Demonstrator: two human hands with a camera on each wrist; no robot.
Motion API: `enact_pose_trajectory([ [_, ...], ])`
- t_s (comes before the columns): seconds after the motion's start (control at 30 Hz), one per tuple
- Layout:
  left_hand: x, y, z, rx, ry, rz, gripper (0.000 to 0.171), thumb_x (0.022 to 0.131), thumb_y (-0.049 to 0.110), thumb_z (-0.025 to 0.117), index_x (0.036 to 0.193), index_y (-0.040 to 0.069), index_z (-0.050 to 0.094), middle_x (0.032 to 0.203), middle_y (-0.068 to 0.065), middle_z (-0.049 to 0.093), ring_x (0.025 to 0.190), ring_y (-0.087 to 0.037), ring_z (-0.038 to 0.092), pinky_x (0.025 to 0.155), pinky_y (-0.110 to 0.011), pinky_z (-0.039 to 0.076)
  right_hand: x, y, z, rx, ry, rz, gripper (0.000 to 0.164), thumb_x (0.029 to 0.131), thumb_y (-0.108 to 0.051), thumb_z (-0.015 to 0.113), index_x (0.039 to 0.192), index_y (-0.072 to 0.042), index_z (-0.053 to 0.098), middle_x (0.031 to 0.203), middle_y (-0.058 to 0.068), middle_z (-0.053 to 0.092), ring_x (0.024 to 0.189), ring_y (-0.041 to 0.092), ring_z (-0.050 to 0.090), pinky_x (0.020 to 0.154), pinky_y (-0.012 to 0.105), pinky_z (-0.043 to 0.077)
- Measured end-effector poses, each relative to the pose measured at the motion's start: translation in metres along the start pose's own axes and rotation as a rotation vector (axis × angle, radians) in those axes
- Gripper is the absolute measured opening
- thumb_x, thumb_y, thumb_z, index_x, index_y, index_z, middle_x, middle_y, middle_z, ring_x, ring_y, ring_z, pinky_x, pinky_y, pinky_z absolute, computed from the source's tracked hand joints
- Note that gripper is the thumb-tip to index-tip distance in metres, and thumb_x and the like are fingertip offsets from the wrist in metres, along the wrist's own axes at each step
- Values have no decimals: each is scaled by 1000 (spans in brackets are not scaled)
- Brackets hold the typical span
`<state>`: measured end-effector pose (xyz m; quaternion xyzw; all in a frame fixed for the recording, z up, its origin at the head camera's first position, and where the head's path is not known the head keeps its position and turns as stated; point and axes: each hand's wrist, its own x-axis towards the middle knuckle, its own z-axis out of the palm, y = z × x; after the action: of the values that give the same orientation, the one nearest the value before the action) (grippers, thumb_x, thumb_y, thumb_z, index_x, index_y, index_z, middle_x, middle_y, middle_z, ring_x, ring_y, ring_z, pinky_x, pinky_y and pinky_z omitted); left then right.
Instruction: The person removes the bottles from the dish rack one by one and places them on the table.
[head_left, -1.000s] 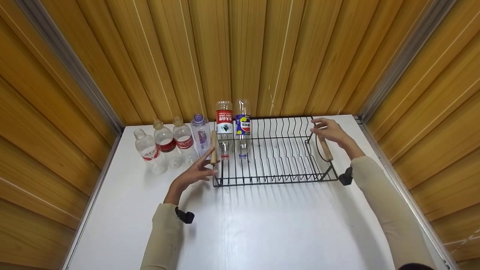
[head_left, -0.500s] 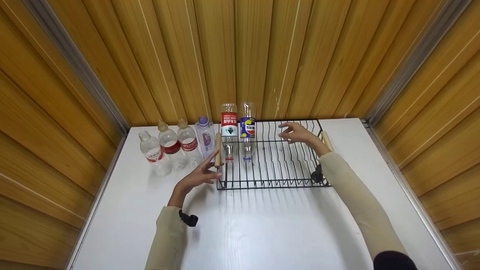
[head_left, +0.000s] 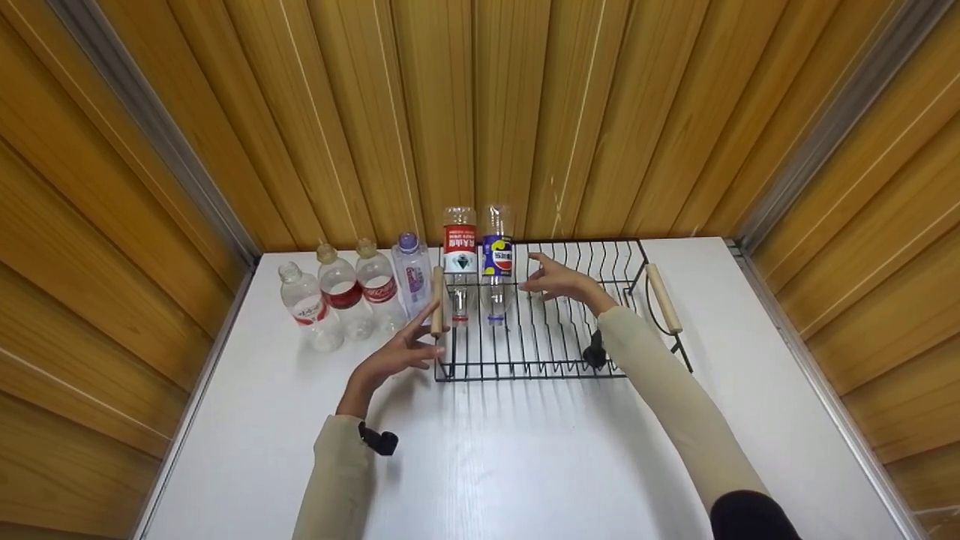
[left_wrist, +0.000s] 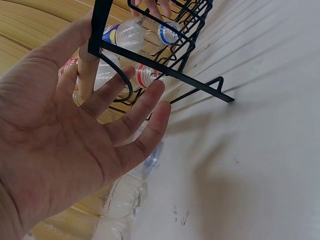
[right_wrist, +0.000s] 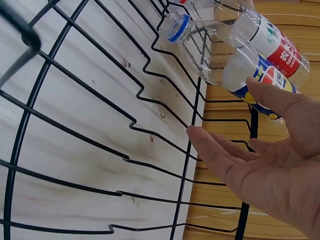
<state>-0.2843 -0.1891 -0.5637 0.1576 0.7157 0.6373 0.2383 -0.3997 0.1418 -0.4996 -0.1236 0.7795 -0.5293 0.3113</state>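
My left hand (head_left: 391, 357) is at the left end of a black wire dish rack (head_left: 525, 378), its fingers spread and fingertips right at the wooden handle (head_left: 437, 301). In the left wrist view the palm faces the camera, with the thumb and a finger at the handle (left_wrist: 88, 75). Over the rack, my right hand (head_left: 564, 280) reaches left with fingers apart, holding nothing. Its thumb overlaps the blue-labelled Pepsi bottle (right_wrist: 260, 80) in the right wrist view. That bottle leans cap-down in the rack beside a red-labelled clear bottle (head_left: 460, 251), also cap-down.
Left of the rack several plastic bottles stand upright: a purple-capped bottle (head_left: 412, 274), two red-labelled bottles, including this one (head_left: 379, 289), and a bottle with a white-and-red label (head_left: 307, 307). Wood-patterned walls (head_left: 480, 112) enclose the white table (head_left: 510, 465). The rack's right wooden handle (head_left: 664, 298) stands free.
My right hand has moved left from beside the rack's right handle to near the Pepsi bottle. My left hand has stayed at the left handle. The head view has shifted slightly.
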Motion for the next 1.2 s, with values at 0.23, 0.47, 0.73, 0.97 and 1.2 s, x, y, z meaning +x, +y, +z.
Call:
enact_pose_trajectory([
  [0.23, -4, 10, -1, -7, -36, -8, 89, 91, 14, 63, 153, 28, 1, 152, -25, 23, 123, -47, 46, 97, -65, 37, 17, 9, 11, 53, 5, 11, 91, 93, -8, 57, 150, -9, -15, 143, 37, 23, 131, 53, 30, 108, 60, 29],
  [0.47, -4, 8, -1, -34, -45, 10, 91, 90, 16, 65, 154, 26, 0, 152, -25, 25, 127, -57, 33, 97, -67, 36, 24, 8, 18, 82, -12, 28, 94, 92, -12, 61, 150, -9, -13, 146, 34, 22, 134, 49, 29, 110, 57, 28],
  [0.73, -4, 7, -1, -26, -45, 6, 90, 91, 13, 64, 154, 25, 1, 152, -23, 26, 127, -57, 34, 91, -50, 49, 30, 5, 27, 71, 2, 7, 88, 91, -13, 63, 151, -9, -1, 140, 31, 35, 129, 47, 37, 109, 58, 30],
  [0.97, -3, 7, -2, -26, -54, 3, 90, 91, 16, 64, 154, 27, 1, 152, -24, 25, 128, -53, 36, 97, -62, 40, 34, 4, 36, 116, -13, -27, 84, 90, -10, 64, 148, -10, 4, 142, 27, 34, 130, 44, 38, 109, 58, 30],
  [1.2, -2, 5, -2, -26, -48, 12, 86, 93, 7, 59, 154, 27, 0, 152, -24, 26, 128, -54, 36, 95, -58, 45, 35, 4, 37, 151, 8, -44, 87, 87, -7, 66, 148, -13, 5, 143, 27, 34, 131, 44, 37, 106, 58, 34],
])
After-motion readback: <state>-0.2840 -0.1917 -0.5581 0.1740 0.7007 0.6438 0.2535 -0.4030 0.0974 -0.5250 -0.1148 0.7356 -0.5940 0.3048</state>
